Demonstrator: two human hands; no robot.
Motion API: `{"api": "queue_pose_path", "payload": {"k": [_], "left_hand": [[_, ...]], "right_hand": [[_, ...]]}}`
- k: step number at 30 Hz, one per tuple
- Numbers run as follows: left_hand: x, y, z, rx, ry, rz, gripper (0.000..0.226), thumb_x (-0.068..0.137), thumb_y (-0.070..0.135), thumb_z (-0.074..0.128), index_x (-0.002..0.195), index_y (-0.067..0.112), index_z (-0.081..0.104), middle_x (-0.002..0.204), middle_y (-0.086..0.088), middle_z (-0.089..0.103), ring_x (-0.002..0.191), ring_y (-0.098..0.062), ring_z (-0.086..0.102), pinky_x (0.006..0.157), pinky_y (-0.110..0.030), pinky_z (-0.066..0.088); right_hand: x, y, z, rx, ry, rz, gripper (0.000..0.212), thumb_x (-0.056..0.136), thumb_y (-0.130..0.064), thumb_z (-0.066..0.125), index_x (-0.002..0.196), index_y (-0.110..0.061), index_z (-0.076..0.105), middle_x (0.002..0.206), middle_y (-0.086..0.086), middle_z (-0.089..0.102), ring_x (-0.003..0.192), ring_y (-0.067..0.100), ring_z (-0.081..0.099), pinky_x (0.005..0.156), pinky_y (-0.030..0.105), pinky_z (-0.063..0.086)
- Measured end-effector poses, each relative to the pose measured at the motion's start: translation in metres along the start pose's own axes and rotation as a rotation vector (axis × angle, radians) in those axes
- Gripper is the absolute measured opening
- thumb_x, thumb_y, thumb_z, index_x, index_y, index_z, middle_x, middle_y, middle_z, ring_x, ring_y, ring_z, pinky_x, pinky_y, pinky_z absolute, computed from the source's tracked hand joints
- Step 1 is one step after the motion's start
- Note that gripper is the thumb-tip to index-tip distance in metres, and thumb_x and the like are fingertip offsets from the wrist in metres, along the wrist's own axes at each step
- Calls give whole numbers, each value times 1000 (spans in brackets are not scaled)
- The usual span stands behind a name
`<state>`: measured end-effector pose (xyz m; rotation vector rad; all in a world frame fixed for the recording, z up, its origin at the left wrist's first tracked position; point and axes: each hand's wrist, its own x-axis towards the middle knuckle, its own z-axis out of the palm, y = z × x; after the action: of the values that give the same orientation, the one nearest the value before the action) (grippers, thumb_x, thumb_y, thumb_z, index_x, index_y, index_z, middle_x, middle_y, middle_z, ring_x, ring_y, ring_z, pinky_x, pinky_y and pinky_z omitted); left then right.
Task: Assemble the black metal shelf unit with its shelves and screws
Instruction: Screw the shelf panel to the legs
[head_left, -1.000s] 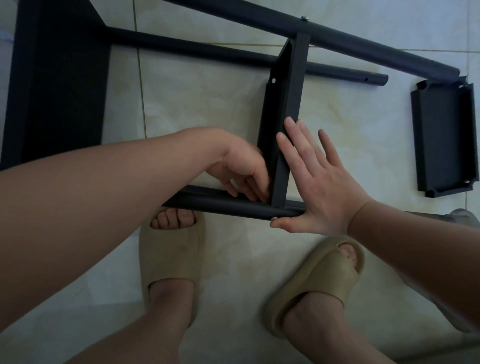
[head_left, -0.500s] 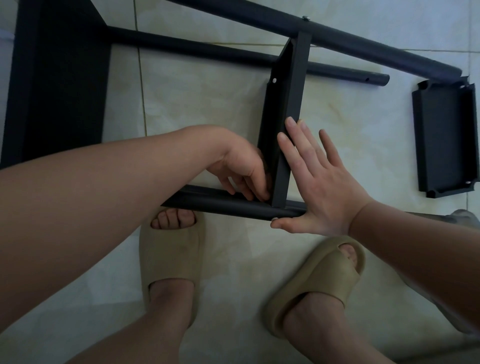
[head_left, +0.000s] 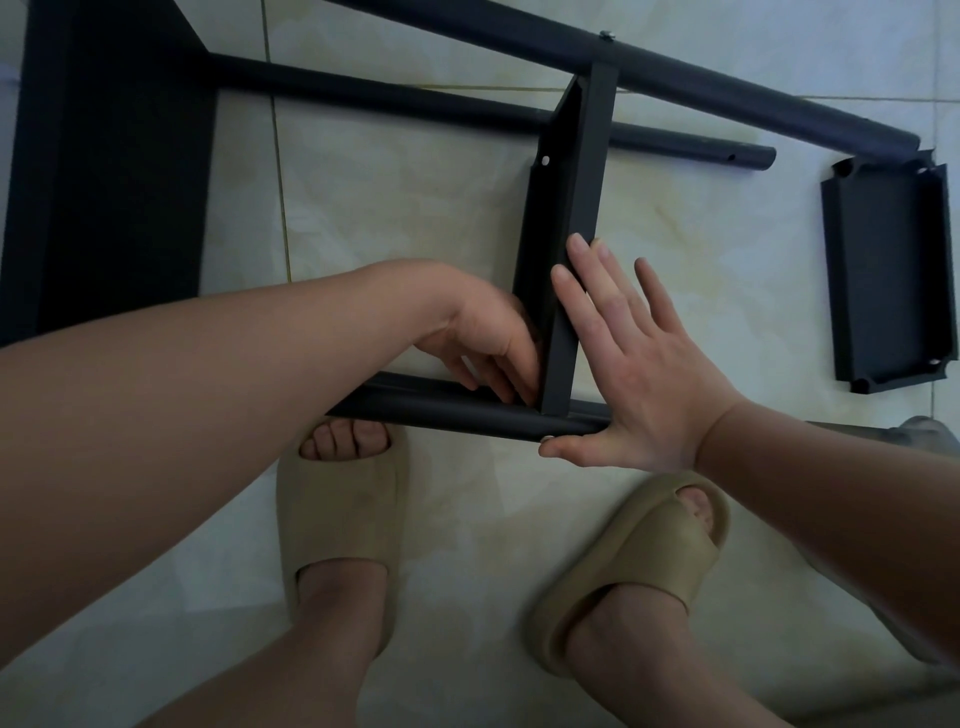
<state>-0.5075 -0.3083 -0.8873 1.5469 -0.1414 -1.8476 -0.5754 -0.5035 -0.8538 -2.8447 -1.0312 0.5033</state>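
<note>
The black shelf unit lies on its side on the tiled floor. A narrow shelf (head_left: 571, 208) stands on edge between the near pole (head_left: 441, 408) and the far pole (head_left: 727, 88). My left hand (head_left: 483, 332) reaches into the inner corner where shelf and near pole meet, fingers curled, tips hidden against the shelf wall. My right hand (head_left: 639, 374) lies flat with straight fingers against the shelf's other face, and its thumb touches a small screw head (head_left: 545, 439) on the near pole. Another screw (head_left: 605, 35) sits in the far pole above the shelf.
A wide black shelf (head_left: 104, 182) fills the left end of the frame. A third pole (head_left: 415, 104) lies behind. One loose shelf (head_left: 888, 270) lies flat at the right. My feet in beige sandals (head_left: 337, 519) stand just below the near pole.
My left fingers have shifted slightly in the corner. The right hand and the frame have stayed in place.
</note>
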Motion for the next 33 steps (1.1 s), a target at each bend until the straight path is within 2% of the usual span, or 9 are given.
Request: {"api": "queue_pose_path", "payload": {"k": [10,16,23,28,33], "left_hand": [[-3,1,-4,-4,-41,2,18,90,9,68,104,19,70,96,4,77,102,-12,71,110,-41,44],[-1,-2,-3,-89,-70,25,24,93,15,63,116,17,69,110,2,76,110,-14,69,109,-40,44],[0,-2,-3,14,-20,-12,18,89,17,70,106,22,70,98,5,78,104,-13,70,109,-42,45],[-2,-1,-4,-10,-38,5,23,89,9,69,111,18,69,98,3,77,103,-13,71,106,-39,47],[-2,-1,-4,-91,-84,23,21,93,13,63,113,18,70,108,1,76,107,-14,70,102,-34,47]], "right_hand": [[0,0,1,3,3,-5,126,77,-91,38,161,-3,1,168,14,-7,157,34,-3,123,62,11],[0,0,0,2,-1,-4,125,78,-91,36,161,-3,1,169,17,-4,157,35,-3,123,62,12],[-1,0,0,14,-2,-1,125,78,-90,38,161,-3,1,169,18,-4,157,35,-3,123,62,11],[0,0,0,13,0,-4,125,78,-90,38,161,-3,1,169,18,-4,157,35,-3,123,62,11],[0,0,0,6,3,-4,126,78,-90,38,161,-3,1,168,17,-5,157,35,-3,123,62,12]]}}
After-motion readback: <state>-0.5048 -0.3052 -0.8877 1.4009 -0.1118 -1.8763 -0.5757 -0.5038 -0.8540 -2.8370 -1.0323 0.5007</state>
